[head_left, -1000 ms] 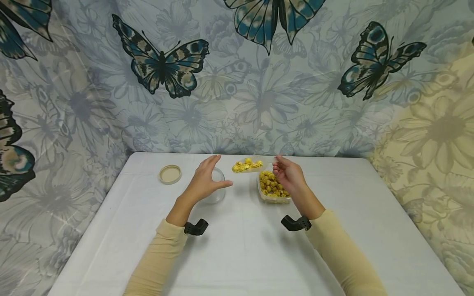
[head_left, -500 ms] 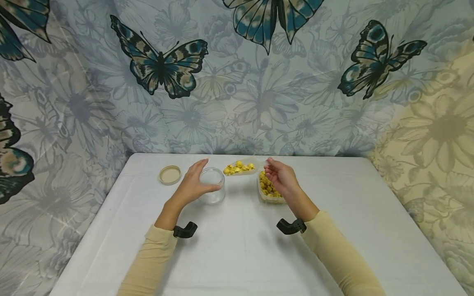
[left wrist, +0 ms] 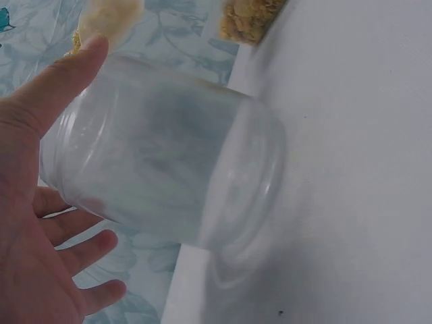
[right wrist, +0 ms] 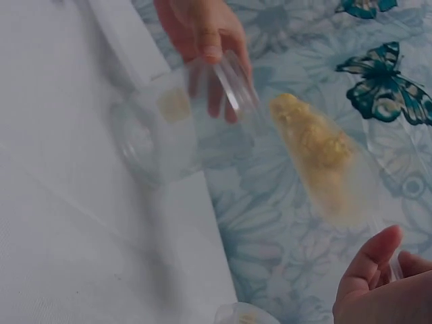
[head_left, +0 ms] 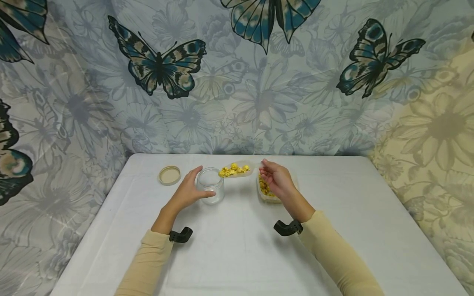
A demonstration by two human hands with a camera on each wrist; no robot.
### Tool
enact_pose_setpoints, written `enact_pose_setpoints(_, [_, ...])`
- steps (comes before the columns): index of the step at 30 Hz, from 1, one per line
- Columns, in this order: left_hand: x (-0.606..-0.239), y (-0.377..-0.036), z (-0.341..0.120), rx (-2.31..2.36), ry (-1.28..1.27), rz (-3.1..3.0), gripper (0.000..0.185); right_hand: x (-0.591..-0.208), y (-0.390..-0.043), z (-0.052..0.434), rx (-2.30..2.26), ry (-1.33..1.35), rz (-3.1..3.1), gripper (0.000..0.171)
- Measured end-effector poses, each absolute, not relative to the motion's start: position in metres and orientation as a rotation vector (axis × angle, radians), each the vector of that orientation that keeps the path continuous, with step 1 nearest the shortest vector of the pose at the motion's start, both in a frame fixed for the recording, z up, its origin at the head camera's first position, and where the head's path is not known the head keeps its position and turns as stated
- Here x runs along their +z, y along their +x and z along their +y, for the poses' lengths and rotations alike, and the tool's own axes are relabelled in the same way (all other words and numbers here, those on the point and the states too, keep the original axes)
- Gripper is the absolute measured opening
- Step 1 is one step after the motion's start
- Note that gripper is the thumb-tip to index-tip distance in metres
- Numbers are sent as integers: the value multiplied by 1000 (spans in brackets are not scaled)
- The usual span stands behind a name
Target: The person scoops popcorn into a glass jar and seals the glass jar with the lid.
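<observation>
In the head view a clear, wide-mouthed jar (head_left: 217, 188) stands upright on the table. My left hand (head_left: 187, 191) spans its left side near the neck, thumb in front and fingers behind, all fairly straight; whether they touch the glass I cannot tell. My right hand (head_left: 277, 179) pinches the handle of a translucent scoop (head_left: 249, 167), also seen in the right wrist view, loaded with yellow popcorn (head_left: 234, 169). The scoop's tip hangs beside the jar's rim. Beneath my right hand sits a clear plastic tub (head_left: 269, 200) of popcorn, partly hidden by it.
A round, pale lid (head_left: 169, 175) lies left of the jar. The white-covered table (head_left: 229, 255) ends at a butterfly-patterned cloth (head_left: 266, 107) behind it. Black wrist cameras sit on both of my forearms.
The right hand has carried the loaded scoop left, from above the tub to the jar's rim. My left hand has moved left and down, closer around the jar's neck.
</observation>
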State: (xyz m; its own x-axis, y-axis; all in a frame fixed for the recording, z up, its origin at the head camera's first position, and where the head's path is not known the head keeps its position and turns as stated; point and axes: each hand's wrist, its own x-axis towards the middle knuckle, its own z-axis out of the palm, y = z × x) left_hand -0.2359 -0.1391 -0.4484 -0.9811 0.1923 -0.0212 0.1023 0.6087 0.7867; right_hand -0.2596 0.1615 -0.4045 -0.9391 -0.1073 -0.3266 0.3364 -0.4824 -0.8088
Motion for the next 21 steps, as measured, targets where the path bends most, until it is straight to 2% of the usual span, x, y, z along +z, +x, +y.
enact_pose_setpoints(10, [-459,-236,-139,1458,206,2660,93,-405,-260,157,-2470,353,1454,11])
enact_pose_setpoints(21, [-462,-236,-136,1528,197,2649,89,-402,-259,150,-2501,347,1499,11])
